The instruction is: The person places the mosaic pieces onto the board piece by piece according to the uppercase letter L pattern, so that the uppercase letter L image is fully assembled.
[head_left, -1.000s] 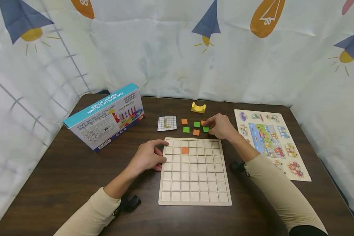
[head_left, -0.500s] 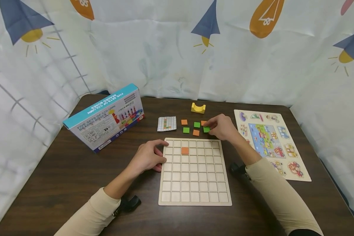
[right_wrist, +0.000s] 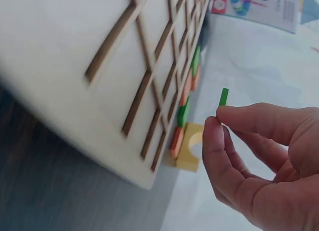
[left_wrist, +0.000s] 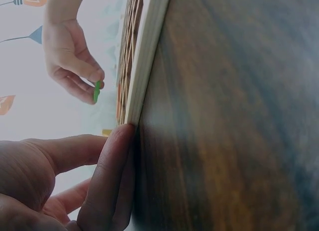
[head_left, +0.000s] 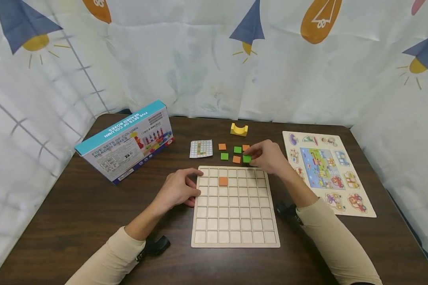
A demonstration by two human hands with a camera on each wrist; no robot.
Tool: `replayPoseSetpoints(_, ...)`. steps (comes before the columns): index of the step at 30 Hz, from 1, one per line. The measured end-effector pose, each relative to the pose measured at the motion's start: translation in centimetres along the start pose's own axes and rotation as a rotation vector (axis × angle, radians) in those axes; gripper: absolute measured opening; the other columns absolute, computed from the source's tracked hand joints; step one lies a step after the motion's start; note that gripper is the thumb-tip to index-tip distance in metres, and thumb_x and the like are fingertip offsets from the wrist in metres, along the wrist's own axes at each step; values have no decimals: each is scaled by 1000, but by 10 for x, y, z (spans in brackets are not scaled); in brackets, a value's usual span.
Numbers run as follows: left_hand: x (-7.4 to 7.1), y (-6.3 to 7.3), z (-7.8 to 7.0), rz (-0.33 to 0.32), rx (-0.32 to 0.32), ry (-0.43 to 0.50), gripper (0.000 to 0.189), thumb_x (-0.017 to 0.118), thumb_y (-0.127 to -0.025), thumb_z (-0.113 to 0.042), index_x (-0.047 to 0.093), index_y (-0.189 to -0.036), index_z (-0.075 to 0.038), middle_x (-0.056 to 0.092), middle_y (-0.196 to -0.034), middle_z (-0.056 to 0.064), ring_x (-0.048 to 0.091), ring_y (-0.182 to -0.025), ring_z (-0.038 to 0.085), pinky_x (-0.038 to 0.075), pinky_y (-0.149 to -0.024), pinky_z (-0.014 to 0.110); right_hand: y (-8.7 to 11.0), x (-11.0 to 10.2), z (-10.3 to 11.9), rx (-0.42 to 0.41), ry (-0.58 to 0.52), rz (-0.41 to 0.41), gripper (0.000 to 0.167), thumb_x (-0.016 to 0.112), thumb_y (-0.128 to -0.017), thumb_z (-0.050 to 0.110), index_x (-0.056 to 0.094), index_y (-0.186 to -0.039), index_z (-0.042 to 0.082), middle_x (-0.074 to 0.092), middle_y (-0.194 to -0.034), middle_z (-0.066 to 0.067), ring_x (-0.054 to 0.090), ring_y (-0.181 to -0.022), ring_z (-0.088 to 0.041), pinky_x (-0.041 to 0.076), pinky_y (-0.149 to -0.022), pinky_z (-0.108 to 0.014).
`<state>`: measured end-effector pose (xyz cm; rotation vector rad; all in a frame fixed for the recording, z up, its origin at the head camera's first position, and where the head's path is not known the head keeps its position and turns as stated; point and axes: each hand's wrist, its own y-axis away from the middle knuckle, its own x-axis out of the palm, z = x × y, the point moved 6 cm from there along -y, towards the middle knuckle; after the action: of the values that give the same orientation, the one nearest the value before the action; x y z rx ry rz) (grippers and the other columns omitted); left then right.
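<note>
A wooden grid board (head_left: 235, 246) lies on the table with one orange tile (head_left: 223, 181) in its second row from the far edge. My left hand (head_left: 178, 189) rests at the board's far left edge, its thumb and index finger touching it. My right hand (head_left: 268, 156) pinches a green tile (right_wrist: 224, 97) between thumb and fingertips. In the right wrist view, that tile is held up clear of the board. Several orange and green tiles lie just beyond the board, among them a green one (head_left: 224, 156) and an orange one (head_left: 237, 159).
A small card with a coloured grid pattern (head_left: 201, 149) lies beyond the board. A yellow arch block (head_left: 239, 130) stands behind the tiles. At left is a blue-topped box (head_left: 128, 138); at right lies a picture puzzle board (head_left: 353, 158). A patterned curtain (head_left: 199, 59) hangs behind the table.
My right hand has lifted the green tile from the table and moved it slightly left and nearer the board. My left hand has stayed at the board's edge.
</note>
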<state>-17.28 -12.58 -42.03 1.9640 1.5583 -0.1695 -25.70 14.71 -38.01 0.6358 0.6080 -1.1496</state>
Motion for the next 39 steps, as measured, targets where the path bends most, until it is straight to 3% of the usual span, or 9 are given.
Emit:
replayPoseSetpoints(8, 1, 0, 0, -3, 11, 7, 57, 80, -84, 2, 66, -137, -15, 66, -95, 15, 71, -56, 19, 65, -53, 36, 13, 6, 18, -10, -26, -7, 26, 76, -88, -1, 81, -110, 11, 75, -102, -8, 67, -91, -24, 58, -73, -32)
replayPoseSetpoints(16, 2, 1, -3, -9, 39, -45, 56, 79, -85, 0, 65, -138, -16, 66, -95, 14, 71, -55, 18, 65, -51, 34, 28, 16, 33, -19, -33, 18, 29, 77, -86, -2, 81, -110, 13, 76, -107, -5, 69, -94, -21, 59, -75, -32)
replayPoseSetpoints(23, 3, 2, -3, -15, 44, -81, 57, 78, -86, -1, 63, -139, -15, 64, -95, 13, 69, -55, 17, 64, -50, 33, 38, 28, 45, -47, -11, 41, 29, 75, -84, -4, 81, -105, 15, 72, -99, -3, 62, -95, -22, 53, -68, -31)
replayPoseSetpoints(39, 3, 1, -3, -13, 41, -56, 57, 77, -85, 1, 63, -138, -15, 64, -96, 14, 70, -56, 18, 64, -50, 34, 42, 56, 54, -94, 16, 137, 29, 74, -79, -7, 80, -100, 13, 74, -93, 0, 67, -86, -14, 57, -68, -27)
